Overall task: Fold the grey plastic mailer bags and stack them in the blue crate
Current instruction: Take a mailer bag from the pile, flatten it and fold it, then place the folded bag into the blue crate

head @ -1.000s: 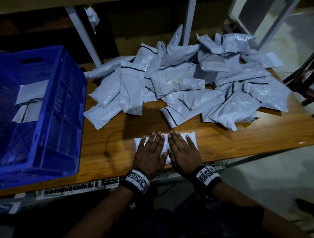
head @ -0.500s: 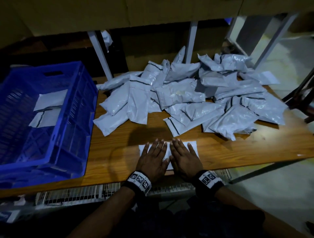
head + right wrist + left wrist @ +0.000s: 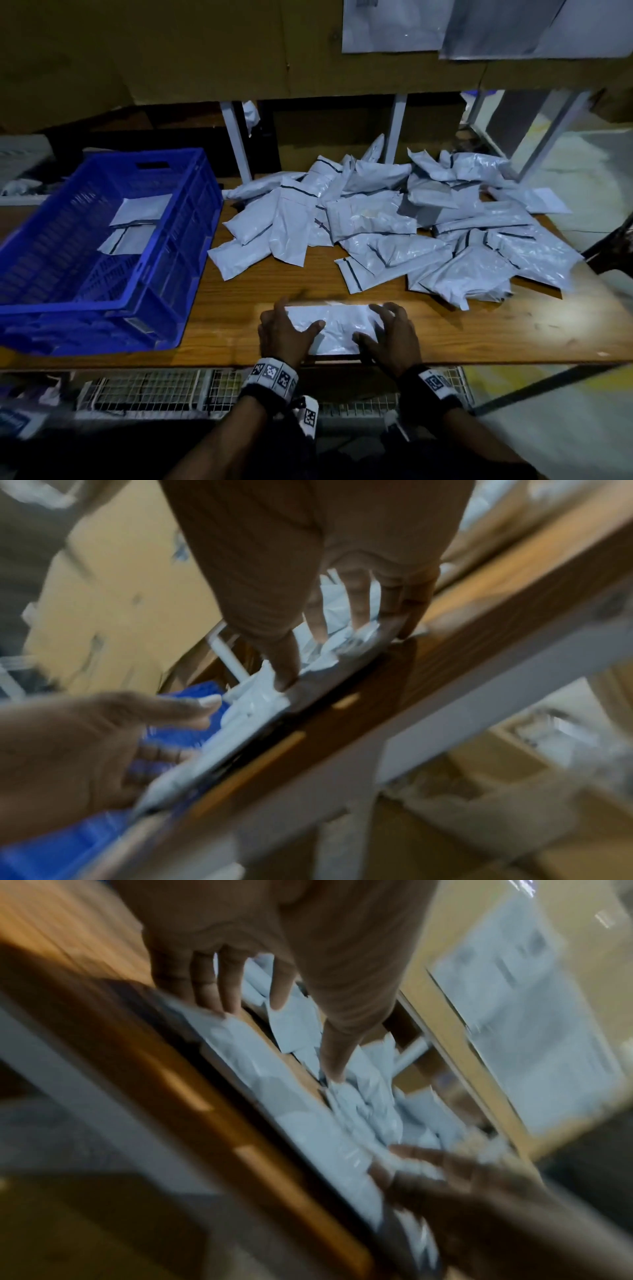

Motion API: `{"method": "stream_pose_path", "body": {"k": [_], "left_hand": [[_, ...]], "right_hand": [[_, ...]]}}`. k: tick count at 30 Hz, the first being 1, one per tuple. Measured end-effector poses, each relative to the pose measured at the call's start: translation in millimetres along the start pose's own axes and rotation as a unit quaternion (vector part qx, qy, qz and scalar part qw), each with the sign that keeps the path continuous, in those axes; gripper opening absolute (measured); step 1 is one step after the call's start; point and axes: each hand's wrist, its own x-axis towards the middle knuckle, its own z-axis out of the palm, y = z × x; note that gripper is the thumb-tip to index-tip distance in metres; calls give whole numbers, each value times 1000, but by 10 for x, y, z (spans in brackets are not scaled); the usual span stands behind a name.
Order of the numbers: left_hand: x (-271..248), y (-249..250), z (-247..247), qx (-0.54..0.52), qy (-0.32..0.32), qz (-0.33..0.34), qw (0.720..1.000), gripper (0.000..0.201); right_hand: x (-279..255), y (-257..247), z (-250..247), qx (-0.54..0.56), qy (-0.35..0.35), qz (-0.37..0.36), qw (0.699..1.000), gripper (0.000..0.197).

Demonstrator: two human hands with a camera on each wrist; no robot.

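A folded grey mailer bag point(image 3: 334, 329) lies near the front edge of the wooden table point(image 3: 513, 329). My left hand point(image 3: 284, 325) grips its left end, thumb on top and fingers curled over the edge. My right hand point(image 3: 387, 334) grips the right end the same way. In the blurred right wrist view the folded bag point(image 3: 260, 710) looks slightly raised, with a dark shadow under it. The blue crate point(image 3: 191, 240) stands at the left with two folded bags point(image 3: 137, 222) flat inside. A loose pile of unfolded mailers point(image 3: 376, 222) covers the back of the table.
Two grey shelf posts point(image 3: 236, 144) point(image 3: 394, 130) rise behind the pile under a cardboard-lined shelf. A wire rack point(image 3: 154, 390) runs below the table's front edge. A dark chair point(image 3: 616, 246) stands at the right end. Bare wood point(image 3: 239, 294) separates crate, pile and hands.
Both hands lay flat side by side on the middle of the folded bag; now they have slid apart to its two ends and taken hold. My head has tilted up.
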Motion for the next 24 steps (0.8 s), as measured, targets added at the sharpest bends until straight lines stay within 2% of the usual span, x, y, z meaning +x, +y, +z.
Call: {"method": "stream_pose_path", "body": {"k": [2,4,7,9,11,13,18,20,22,24], "left_hand": [[27,13,-33,-34,37,2,999,104],[69,1,-112,-65,61,14,996,100],[78,7,-341,-185,78,-7,980,94],[38,2,-578,-212,109,5,971,79],[-15,-49,-907,-213,155,34,964,67],[-53,-109,-1297,-227,189,68,953,63],[6,-297,-2426,-231,254,149,927,54],[96,-461,-2897,-249,265,166,917,51],[208,-665,-3357,-276,270,168,907,55],[388,-865,-3788,-316,274,168,893,65]], "right_hand": [[26,1,-13,98,45,6,994,74],[71,-28,-43,146,85,16,985,79],[134,-206,-116,281,80,70,954,100],[158,-431,-150,345,71,45,935,104],[173,-733,-153,349,66,-16,935,92],[165,-1122,-166,372,50,-54,925,79],[147,-2214,-153,486,-7,-73,871,79],[130,-2669,-126,503,-18,-82,860,69],[117,-3145,-58,505,-33,-96,857,54],[85,-3602,37,499,-36,-127,856,48]]}}
